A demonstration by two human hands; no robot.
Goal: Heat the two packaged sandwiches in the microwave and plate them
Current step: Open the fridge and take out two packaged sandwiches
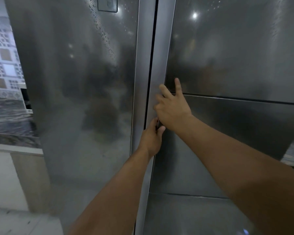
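Head view: both hands meet at the seam between two steel fridge doors (pixel 85 99); left hand (pixel 151 138) curls its fingers round the right door's edge (pixel 159 65), right hand (pixel 171 107) rests on it, fingers spread; sandwiches out of sight

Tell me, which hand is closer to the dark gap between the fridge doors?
Left. The left hand grips the door edge beside the gap; the right hand rests farther right.

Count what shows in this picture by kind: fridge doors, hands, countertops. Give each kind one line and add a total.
Fridge doors: 2, left door and right door
Hands: 2, left hand and right hand
Countertops: 1, dark countertop
Total: 5
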